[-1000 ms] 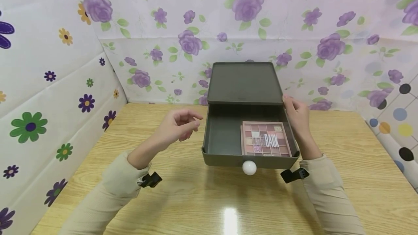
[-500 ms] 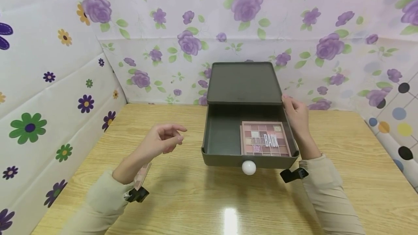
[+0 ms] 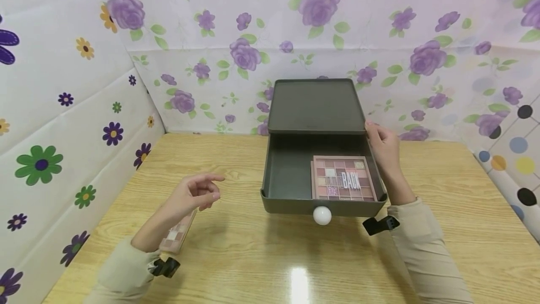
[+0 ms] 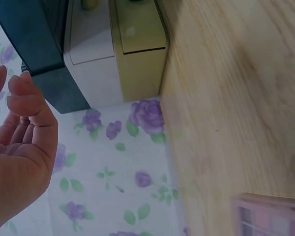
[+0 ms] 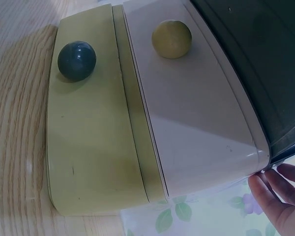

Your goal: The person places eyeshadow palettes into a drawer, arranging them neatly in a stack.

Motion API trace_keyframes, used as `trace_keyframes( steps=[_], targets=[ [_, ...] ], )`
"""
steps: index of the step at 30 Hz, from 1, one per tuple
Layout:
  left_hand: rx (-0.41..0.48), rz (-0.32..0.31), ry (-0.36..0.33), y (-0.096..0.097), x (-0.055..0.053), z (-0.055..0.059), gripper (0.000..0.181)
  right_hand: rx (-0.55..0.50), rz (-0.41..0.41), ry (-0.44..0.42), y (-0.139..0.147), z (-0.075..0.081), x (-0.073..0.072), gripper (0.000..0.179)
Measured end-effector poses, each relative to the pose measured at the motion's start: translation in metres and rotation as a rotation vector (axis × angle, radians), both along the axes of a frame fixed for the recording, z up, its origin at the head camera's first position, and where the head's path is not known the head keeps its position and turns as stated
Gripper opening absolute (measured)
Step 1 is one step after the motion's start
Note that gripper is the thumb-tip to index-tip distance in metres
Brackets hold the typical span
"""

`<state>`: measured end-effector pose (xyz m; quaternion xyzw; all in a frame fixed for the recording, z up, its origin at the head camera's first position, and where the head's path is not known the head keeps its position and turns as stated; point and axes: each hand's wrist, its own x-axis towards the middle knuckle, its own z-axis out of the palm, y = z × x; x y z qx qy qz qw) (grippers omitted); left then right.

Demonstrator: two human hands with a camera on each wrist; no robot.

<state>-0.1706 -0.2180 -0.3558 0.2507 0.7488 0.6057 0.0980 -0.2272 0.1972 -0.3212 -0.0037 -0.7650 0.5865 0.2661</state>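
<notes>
A small drawer unit stands at the back of the table. Its dark green top drawer (image 3: 288,168) is pulled out, with a white knob at the front. An eyeshadow palette (image 3: 343,179) lies flat in that drawer's right side. My right hand (image 3: 386,149) rests its fingers against the unit's right side; in the right wrist view, fingertips touch near the top drawer's edge. My left hand (image 3: 191,196) hovers left of the unit, fingers loosely bent, holding nothing. Another palette (image 3: 177,233) lies on the table, partly hidden below the left forearm.
Under the top drawer are a whitish drawer (image 5: 201,113) with a yellow knob and a yellow-green drawer (image 5: 93,142) with a dark knob, both pushed in. Flowered cloth (image 3: 202,60) hangs behind and at the sides of the wooden table (image 3: 249,257).
My left hand has drawn back leftward and toward me, away from the open drawer, and the palette on the table has come into sight. The right hand stays at the unit.
</notes>
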Motion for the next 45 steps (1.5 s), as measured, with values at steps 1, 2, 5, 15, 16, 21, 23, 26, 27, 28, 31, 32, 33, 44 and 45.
trace_keyframes(
  steps=[1, 2, 5, 15, 16, 21, 23, 26, 27, 28, 31, 32, 33, 44, 45],
  targets=[
    [-0.011, 0.012, -0.008, -0.002, 0.001, -0.001, 0.035, -0.001, 0.000, -0.001, 0.000, 0.000, 0.000, 0.044],
    [-0.025, 0.025, -0.013, -0.004, 0.002, -0.003, 0.036, -0.001, 0.000, 0.000, 0.000, 0.000, 0.000, 0.044],
    [-0.065, 0.064, -0.016, -0.011, 0.004, -0.008, 0.041, -0.006, 0.001, -0.002, -0.001, 0.000, 0.000, 0.044],
    [-0.144, 0.094, 0.082, -0.045, 0.010, -0.022, 0.053, -0.012, 0.003, 0.012, 0.000, 0.000, 0.000, 0.046],
    [-0.150, 0.089, 0.082, -0.049, 0.010, -0.024, 0.054, -0.013, 0.001, 0.012, 0.000, 0.000, 0.000, 0.046],
    [-0.194, 0.055, 0.086, -0.065, 0.008, -0.027, 0.057, -0.011, -0.004, 0.010, 0.001, 0.000, 0.000, 0.046],
    [-0.207, 0.043, 0.087, -0.072, 0.007, -0.029, 0.057, -0.010, -0.004, 0.007, 0.001, 0.000, 0.000, 0.045],
    [-0.235, 0.042, 0.087, -0.081, 0.006, -0.032, 0.057, -0.006, -0.005, 0.007, 0.000, 0.000, 0.000, 0.045],
    [-0.246, 0.049, 0.084, -0.084, 0.005, -0.032, 0.057, -0.006, -0.005, 0.007, 0.000, 0.000, 0.000, 0.045],
    [-0.260, 0.054, 0.076, -0.087, 0.005, -0.033, 0.057, -0.005, -0.004, 0.008, 0.000, 0.000, 0.000, 0.045],
    [-0.304, 0.075, 0.056, -0.096, 0.003, -0.037, 0.059, 0.000, -0.008, 0.016, 0.002, -0.004, -0.003, 0.045],
    [-0.320, 0.081, 0.050, -0.099, 0.002, -0.038, 0.059, 0.001, -0.011, 0.022, 0.004, -0.007, -0.007, 0.045],
    [-0.335, 0.086, 0.042, -0.102, 0.001, -0.040, 0.060, 0.000, -0.014, 0.025, 0.005, -0.011, -0.010, 0.046],
    [-0.495, 0.112, 0.016, -0.130, -0.008, -0.058, 0.070, -0.023, 0.009, 0.001, 0.005, -0.006, -0.007, 0.045],
    [-0.507, 0.117, 0.016, -0.132, -0.009, -0.059, 0.070, -0.021, 0.007, 0.001, 0.005, -0.005, -0.007, 0.045]
  ],
)
